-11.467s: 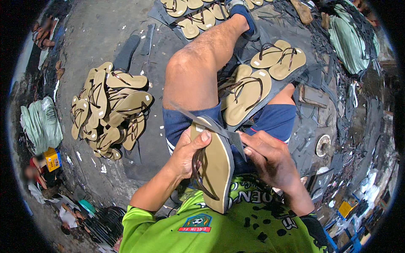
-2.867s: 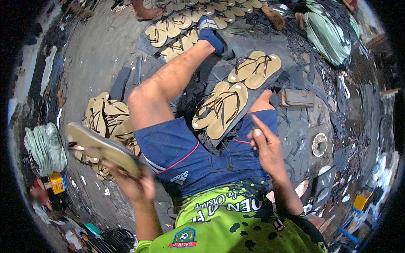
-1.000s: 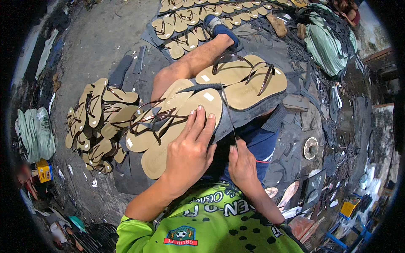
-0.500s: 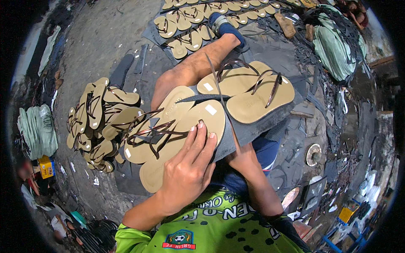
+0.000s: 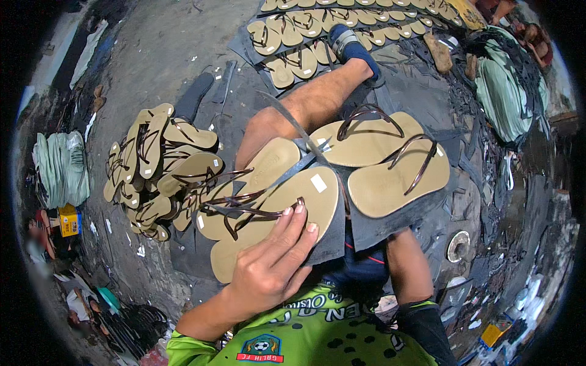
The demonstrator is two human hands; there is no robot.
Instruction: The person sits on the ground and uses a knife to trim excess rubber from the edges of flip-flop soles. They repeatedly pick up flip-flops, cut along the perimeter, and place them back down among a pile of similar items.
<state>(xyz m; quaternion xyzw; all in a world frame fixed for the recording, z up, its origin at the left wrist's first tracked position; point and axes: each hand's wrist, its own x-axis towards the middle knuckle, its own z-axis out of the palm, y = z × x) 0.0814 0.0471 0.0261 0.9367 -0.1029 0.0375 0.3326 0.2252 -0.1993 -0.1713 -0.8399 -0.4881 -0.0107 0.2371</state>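
Note:
Several tan flip-flops with glossy brown straps lie over my lap on dark grey rubber sheet (image 5: 326, 247). My left hand (image 5: 268, 265) grips the near-left flip-flop (image 5: 299, 195), fingertips together beside its toe post and thumb down by the sheet's edge. A long, thin grey strip, blade-like (image 5: 293, 122), slants up between the left and right pairs; a dark gap parts the sheet below it. On the right lies another flip-flop (image 5: 390, 189), with its mate (image 5: 357, 143) behind. My right forearm goes under the right piece of sheet, which hides my right hand.
A heap of flip-flops (image 5: 152, 146) sits on the floor to the left. Rows of flip-flops (image 5: 305, 58) lie beyond my outstretched leg (image 5: 299, 100). Green sacks (image 5: 494, 91) and dark scraps fill the right side. A metal ring (image 5: 458, 246) lies at lower right.
The right-hand pair and its sheet have shifted right, and a gap has opened in the rubber. The strip's upper end leans further left. My right hand has gone out of sight under the sheet.

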